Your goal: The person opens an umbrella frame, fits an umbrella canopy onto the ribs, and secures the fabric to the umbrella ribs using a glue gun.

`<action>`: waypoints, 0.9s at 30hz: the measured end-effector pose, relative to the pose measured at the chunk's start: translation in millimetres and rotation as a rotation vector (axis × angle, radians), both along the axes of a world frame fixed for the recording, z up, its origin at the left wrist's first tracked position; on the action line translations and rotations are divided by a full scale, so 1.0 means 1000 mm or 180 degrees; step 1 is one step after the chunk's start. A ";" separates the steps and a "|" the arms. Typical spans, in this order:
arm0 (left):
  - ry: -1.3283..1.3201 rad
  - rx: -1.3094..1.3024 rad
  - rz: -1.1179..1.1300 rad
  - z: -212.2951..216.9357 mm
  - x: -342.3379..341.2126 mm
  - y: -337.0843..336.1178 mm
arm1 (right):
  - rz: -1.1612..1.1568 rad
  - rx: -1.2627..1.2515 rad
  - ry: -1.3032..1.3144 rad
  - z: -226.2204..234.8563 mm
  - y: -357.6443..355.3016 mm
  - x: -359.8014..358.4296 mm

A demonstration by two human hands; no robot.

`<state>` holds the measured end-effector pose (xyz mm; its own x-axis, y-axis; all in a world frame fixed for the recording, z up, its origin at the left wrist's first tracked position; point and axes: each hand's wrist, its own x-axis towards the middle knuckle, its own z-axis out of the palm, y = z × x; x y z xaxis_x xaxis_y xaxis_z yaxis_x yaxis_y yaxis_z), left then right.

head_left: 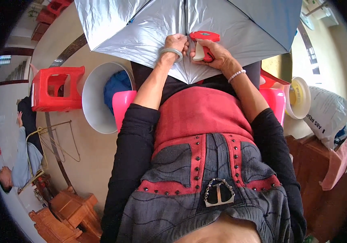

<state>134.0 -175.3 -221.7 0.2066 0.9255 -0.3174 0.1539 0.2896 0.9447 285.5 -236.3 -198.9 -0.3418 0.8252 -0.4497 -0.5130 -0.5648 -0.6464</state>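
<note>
Over the lap, in the head view, the silver umbrella canopy (149, 24) spreads wide; the left hand (176, 42) pinches its fabric at a seam, fingers closed, while the right hand (214, 52) grips a red-and-white tagging gun (203, 42) pressed against it.

The person wears a black long-sleeved top under a red and grey garment (206, 162) trimmed with red bands, dark studs and a metal chain buckle (219, 192). A pale bangle (171, 52) circles the left wrist, a white bead bracelet (236, 75) the right.
</note>
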 end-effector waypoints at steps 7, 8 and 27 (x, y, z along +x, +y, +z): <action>-0.0268 -0.0042 -0.0040 -0.004 0.000 0.000 | -0.0088 -0.0076 -0.0013 0.000 -0.001 0.000; -0.0254 -0.0015 -0.0028 -0.005 -0.001 0.001 | -0.0042 -0.0013 -0.0005 0.000 -0.001 0.000; -0.0384 -0.0151 0.0001 0.005 -0.002 -0.001 | 0.0022 0.0003 0.0392 -0.009 0.003 0.005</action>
<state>132.4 -176.0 -216.9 0.2455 0.9101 -0.3337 0.0399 0.3345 0.9416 290.5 -233.4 -208.2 -0.4000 0.8231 -0.4032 -0.5847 -0.5679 -0.5793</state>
